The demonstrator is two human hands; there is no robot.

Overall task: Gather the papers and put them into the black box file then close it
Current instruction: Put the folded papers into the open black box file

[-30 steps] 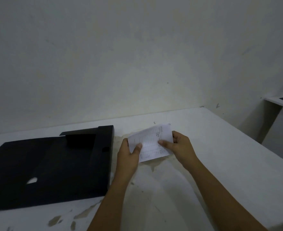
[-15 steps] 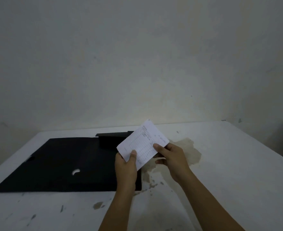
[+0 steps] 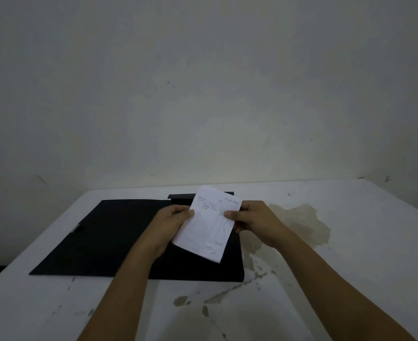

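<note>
The black box file (image 3: 99, 237) is lying opened out flat on the left half of the white bench (image 3: 350, 279), its raised spine edge standing at the far side near the wall. A small pale cut-out is showing on its left flap. Above the file's right part, the left hand (image 3: 171, 223) is gripping the left edge of the papers (image 3: 210, 227), thumb on top and fingers underneath. The papers, a thin white stack of ruled forms with handwriting, are being held tilted over the file, clear of its surface. The right hand (image 3: 254, 221) is pinching the stack's right edge, thumb pressing the printed face. Farther right, a yellowish stain (image 3: 301, 222) is spreading across the bench, with chipped patches nearer the front edge.
</note>
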